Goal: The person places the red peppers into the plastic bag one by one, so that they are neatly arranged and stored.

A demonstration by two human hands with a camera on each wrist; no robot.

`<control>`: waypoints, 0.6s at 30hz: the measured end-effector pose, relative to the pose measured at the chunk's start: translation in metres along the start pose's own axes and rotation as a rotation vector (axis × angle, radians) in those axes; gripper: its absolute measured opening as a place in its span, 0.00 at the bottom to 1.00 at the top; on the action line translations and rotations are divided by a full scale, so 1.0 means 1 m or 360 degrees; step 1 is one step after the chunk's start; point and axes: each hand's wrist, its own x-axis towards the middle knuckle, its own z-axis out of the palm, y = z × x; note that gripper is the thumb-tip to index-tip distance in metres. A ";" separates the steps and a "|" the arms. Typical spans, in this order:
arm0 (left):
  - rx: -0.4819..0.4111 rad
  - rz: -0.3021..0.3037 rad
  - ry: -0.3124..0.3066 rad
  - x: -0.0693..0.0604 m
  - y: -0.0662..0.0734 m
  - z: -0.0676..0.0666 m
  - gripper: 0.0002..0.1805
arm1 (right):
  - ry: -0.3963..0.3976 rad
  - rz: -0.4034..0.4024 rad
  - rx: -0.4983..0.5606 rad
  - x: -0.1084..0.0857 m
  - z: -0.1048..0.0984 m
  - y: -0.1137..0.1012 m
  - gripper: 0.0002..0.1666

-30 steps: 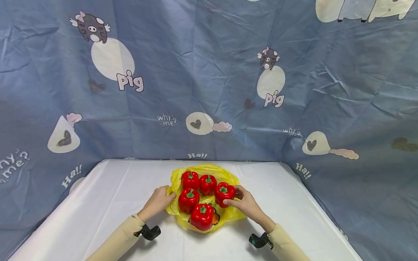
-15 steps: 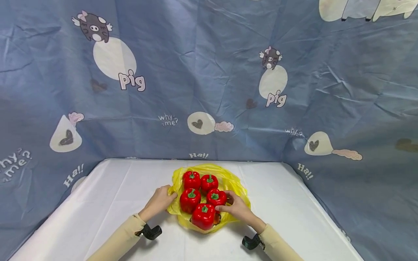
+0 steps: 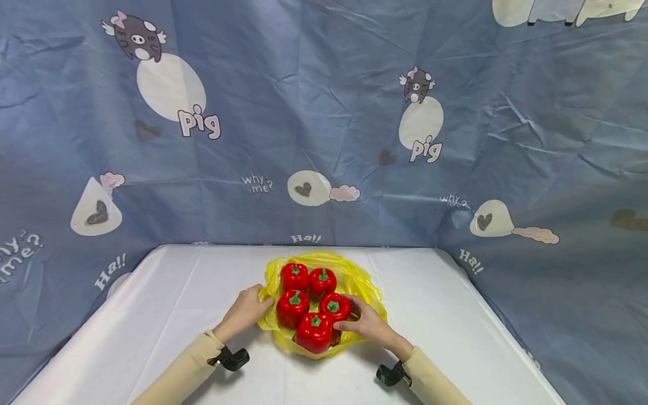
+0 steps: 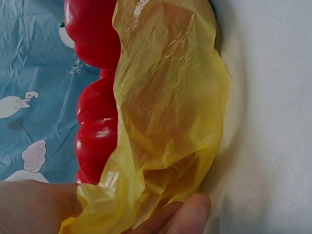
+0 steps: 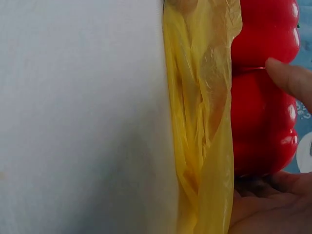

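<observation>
Several glossy red bell peppers with green stems, among them a front one (image 3: 314, 333), a left one (image 3: 292, 308) and a back one (image 3: 295, 277), sit in a yellow plastic bag (image 3: 368, 284) with its mouth spread wide. My left hand (image 3: 245, 310) pinches the bag's left rim; in the left wrist view the film bunches between thumb and fingers (image 4: 190, 214). My right hand (image 3: 372, 323) reaches inside the bag's right edge and holds the right-hand pepper (image 3: 335, 307), thumb in front and fingers behind. That pepper touches the front one; the bag hides its base in the right wrist view (image 5: 263, 122).
A white-covered table (image 3: 455, 337) lies under the bag, stretching out on both sides. Blue printed cloth (image 3: 324, 112) hangs as walls behind it and at the left and right. A dark wrist device (image 3: 234, 359) sits on each forearm.
My right hand has moved left with its pepper, bringing it down against the others, and now stays there. The left hand keeps its hold on the bag's rim.
</observation>
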 end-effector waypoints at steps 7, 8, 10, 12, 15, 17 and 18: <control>-0.0022 -0.0063 -0.0028 -0.003 0.002 -0.002 0.16 | -0.0050 -0.0014 0.0027 -0.010 -0.003 -0.020 0.46; -0.0032 -0.0078 -0.0039 -0.003 0.002 -0.003 0.18 | -0.0057 -0.0016 0.0028 -0.012 -0.003 -0.024 0.47; -0.0041 -0.0105 -0.0057 -0.002 0.002 -0.003 0.22 | -0.0069 -0.0021 0.0037 -0.015 -0.003 -0.031 0.47; -0.0038 -0.0135 -0.0072 -0.001 0.001 -0.004 0.27 | -0.0067 -0.0022 0.0052 -0.016 -0.003 -0.032 0.47; -0.0035 -0.0171 -0.0083 -0.001 0.002 -0.004 0.33 | -0.0041 -0.0040 0.0052 -0.012 -0.003 -0.023 0.46; -0.0016 -0.0178 -0.0083 -0.001 0.003 -0.005 0.36 | -0.0008 -0.0069 0.0031 -0.008 -0.004 -0.012 0.45; -0.0007 -0.0175 -0.0080 -0.001 0.004 -0.007 0.38 | 0.0011 -0.0081 0.0017 -0.006 -0.005 -0.008 0.44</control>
